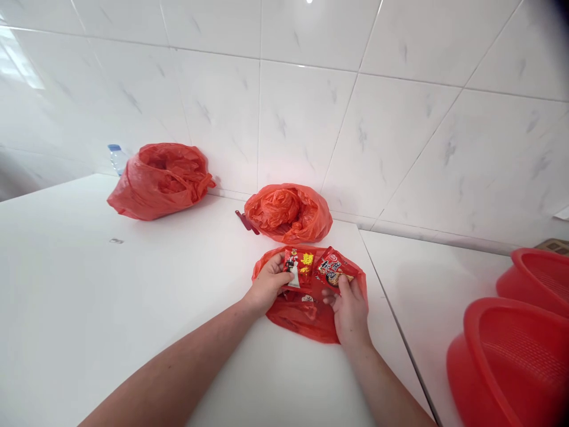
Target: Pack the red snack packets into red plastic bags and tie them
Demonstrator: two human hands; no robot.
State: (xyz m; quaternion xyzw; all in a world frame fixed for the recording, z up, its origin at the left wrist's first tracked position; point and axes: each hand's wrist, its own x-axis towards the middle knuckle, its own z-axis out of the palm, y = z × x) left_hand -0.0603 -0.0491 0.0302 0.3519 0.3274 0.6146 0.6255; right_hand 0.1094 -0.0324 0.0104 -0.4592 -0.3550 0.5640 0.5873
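In my left hand (268, 284) is a red packet (302, 265) with yellow lettering and a small printed picture, pinched between thumb and fingers. My right hand (351, 308) grips a second red packet (329, 264), which has white and black lettering and a food picture. Both packets are held side by side over an open red plastic bag (306, 326) lying on the white table (178, 308). More red packaging (293, 296) shows inside the bag below my hands, partly covered by them.
Behind stands another red plastic bag (311, 222), with dark red strips (246, 222) beside it. A fuller red bag (155, 184) and a blue-capped bottle (116, 159) are at the back left. Red plastic baskets (480, 338) stand at the right, past a table seam. A tiled wall (306, 118) closes the back.
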